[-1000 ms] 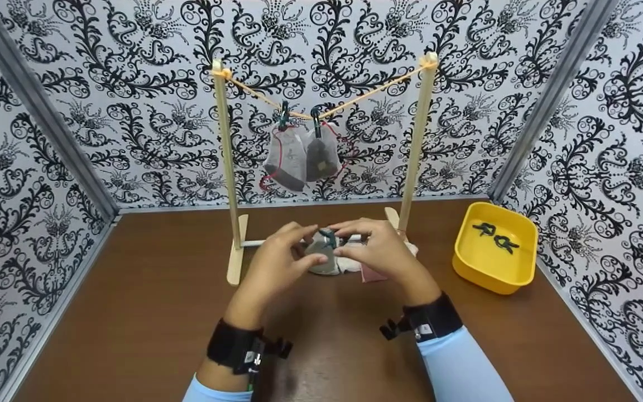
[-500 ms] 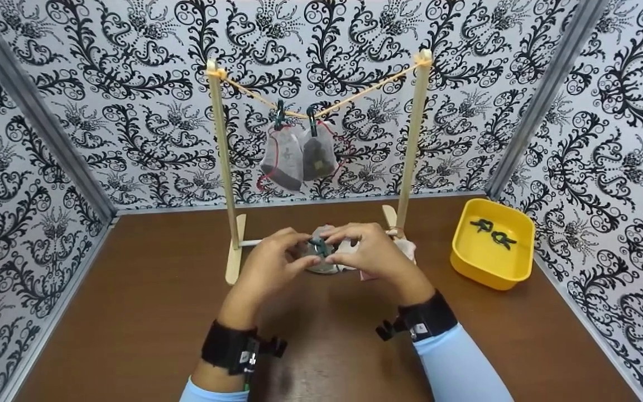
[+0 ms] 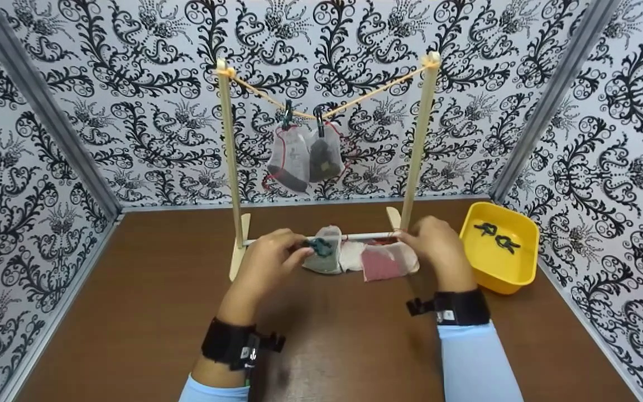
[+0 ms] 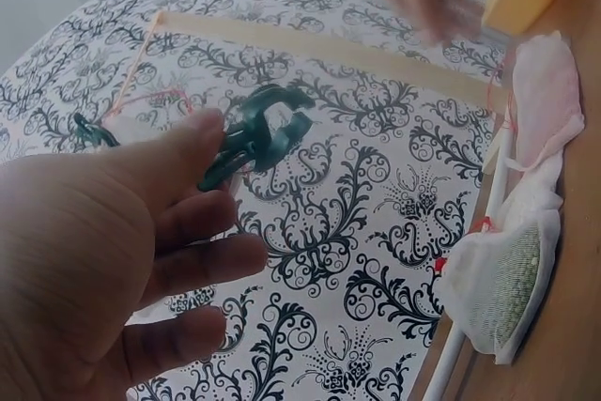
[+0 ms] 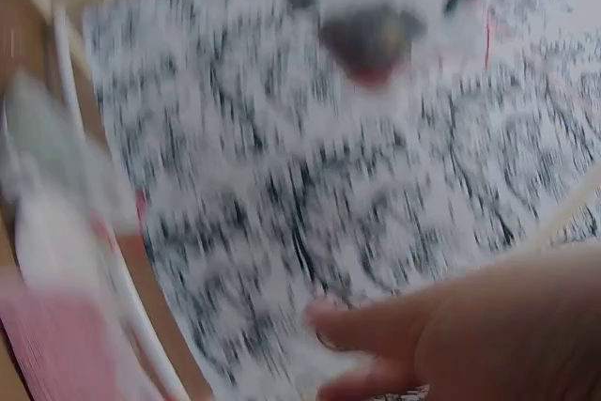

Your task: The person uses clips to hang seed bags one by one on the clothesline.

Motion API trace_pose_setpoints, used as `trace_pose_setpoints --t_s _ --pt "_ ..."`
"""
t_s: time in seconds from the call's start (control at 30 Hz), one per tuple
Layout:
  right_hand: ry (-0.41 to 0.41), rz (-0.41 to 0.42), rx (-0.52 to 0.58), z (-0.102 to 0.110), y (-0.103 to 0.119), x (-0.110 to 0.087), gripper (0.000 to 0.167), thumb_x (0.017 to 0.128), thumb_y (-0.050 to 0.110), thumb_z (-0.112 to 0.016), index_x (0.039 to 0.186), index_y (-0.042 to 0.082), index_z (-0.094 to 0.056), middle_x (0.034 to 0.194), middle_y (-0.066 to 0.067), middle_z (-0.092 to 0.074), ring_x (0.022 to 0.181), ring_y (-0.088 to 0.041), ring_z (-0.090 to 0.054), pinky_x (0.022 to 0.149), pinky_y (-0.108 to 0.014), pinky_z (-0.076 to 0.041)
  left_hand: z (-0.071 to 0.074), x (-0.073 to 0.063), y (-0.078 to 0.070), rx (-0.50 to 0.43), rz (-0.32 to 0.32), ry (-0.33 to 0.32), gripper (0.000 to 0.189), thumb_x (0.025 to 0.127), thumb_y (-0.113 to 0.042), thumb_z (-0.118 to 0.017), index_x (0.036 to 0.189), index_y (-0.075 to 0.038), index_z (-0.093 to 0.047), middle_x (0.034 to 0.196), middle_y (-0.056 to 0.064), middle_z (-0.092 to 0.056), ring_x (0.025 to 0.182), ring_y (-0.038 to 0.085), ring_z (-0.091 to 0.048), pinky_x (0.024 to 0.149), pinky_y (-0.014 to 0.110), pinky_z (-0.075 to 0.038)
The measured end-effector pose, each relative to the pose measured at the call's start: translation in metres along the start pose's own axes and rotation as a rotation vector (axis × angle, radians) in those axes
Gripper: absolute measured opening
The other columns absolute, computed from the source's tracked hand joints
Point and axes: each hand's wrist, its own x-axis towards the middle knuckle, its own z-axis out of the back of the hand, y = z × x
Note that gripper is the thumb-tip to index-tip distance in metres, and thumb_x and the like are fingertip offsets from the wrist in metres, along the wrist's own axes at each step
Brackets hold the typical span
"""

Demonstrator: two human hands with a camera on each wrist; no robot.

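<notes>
Spring clamp [image 4: 251, 124], dark green, is pinched between the thumb and index finger of the left hand [image 3: 268, 257]; the blurred right hand [image 3: 440, 243], fingers extended, seems to hold nothing near the pink pouch [image 3: 382, 267]. Likely step: readying another pouch for the cord [image 3: 374, 96], which calls for pinching its edge.

Pinches a dark green clip [image 3: 322, 247] in the left grip [image 3: 271, 258], seen against a grey-green pouch [image 3: 327, 266]. Holds the right grip [image 3: 437, 243], blurred, near the right post [image 3: 420, 139] and a pink pouch [image 3: 380, 264]. On the orange cord [image 3: 374, 95], two clipped pouches [image 3: 290, 159]; to the right on the worktop [image 3: 143, 301], a yellow tub [image 3: 494, 264] with two dark clips [image 3: 507, 243].
</notes>
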Motion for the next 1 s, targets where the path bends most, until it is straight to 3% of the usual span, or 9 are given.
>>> trace_pose_setpoints --t_s 0.1,0.2,0.27,0.4,0.67,0.87,1.0 --pt "0.014 -0.089 -0.049 0.0 -0.02 0.003 0.059 0.104 0.053 -0.078 0.112 -0.005 -0.081 0.114 -0.029 -0.082 0.097 -0.042 -0.077 0.089 -0.06 -0.064 -0.001 -0.001 0.001 0.03 -0.026 -0.037 0.016 0.104 -0.023 -0.083 0.11 -0.008 -0.087 0.097 0.003 -0.079 0.084 0.02 -0.074 0.077 0.042 -0.063" --pt "0.063 -0.138 -0.045 -0.007 -0.033 0.008 0.062 0.105 0.051 -0.076 0.116 -0.01 -0.075 0.116 -0.033 -0.079 0.098 -0.042 -0.075 0.093 -0.062 -0.064 -0.002 -0.002 0.003 0.07 -0.045 -0.086 0.013 0.103 -0.02 -0.083 0.107 -0.008 -0.086 0.096 0.004 -0.08 0.082 0.021 -0.076 0.074 0.042 -0.063" --pt "0.094 -0.147 -0.045 -0.014 -0.04 0.012 0.061 0.105 0.046 -0.077 0.121 -0.013 -0.073 0.116 -0.033 -0.077 0.097 -0.04 -0.073 0.093 -0.059 -0.064 -0.002 -0.002 0.004 0.097 -0.054 -0.114 0.011 0.102 -0.018 -0.084 0.105 -0.008 -0.086 0.096 0.004 -0.081 0.081 0.023 -0.078 0.073 0.044 -0.064" --pt "0.154 -0.156 -0.022 -0.029 -0.046 0.018 0.055 0.1 0.036 -0.084 0.121 -0.013 -0.073 0.102 -0.024 -0.074 0.088 -0.033 -0.068 0.08 -0.046 -0.062 -0.002 -0.003 0.007 0.136 -0.071 -0.145 0.008 0.102 -0.017 -0.084 0.101 -0.009 -0.085 0.094 0.003 -0.08 0.081 0.025 -0.08 0.073 0.046 -0.064" --pt "0.144 -0.169 -0.04 -0.039 -0.048 0.023 0.053 0.094 0.032 -0.09 0.12 -0.011 -0.073 0.099 -0.021 -0.074 0.087 -0.032 -0.067 0.079 -0.046 -0.06 -0.003 -0.003 0.009 0.175 -0.103 -0.166 0.012 0.099 -0.012 -0.086 0.09 -0.008 -0.079 0.087 0.004 -0.078 0.076 0.028 -0.079 0.069 0.046 -0.064" --pt "0.114 -0.138 -0.086 -0.031 -0.041 0.022 0.036 0.095 0.023 -0.083 0.114 -0.007 -0.075 0.104 -0.024 -0.076 0.089 -0.035 -0.068 0.084 -0.053 -0.062 -0.001 -0.002 0.011 0.176 -0.109 -0.175 0.011 0.1 -0.015 -0.085 0.092 -0.009 -0.08 0.088 0.003 -0.078 0.077 0.027 -0.08 0.07 0.046 -0.065" --pt "0.067 -0.098 -0.038 -0.017 -0.03 0.017 0.026 0.097 0.02 -0.076 0.111 -0.001 -0.075 0.112 -0.025 -0.078 0.098 -0.038 -0.07 0.093 -0.059 -0.062 -0.002 -0.001 0.012 0.19 -0.116 -0.201 0.012 0.1 -0.014 -0.084 0.09 -0.009 -0.08 0.088 0.003 -0.078 0.074 0.025 -0.078 0.067 0.044 -0.063"
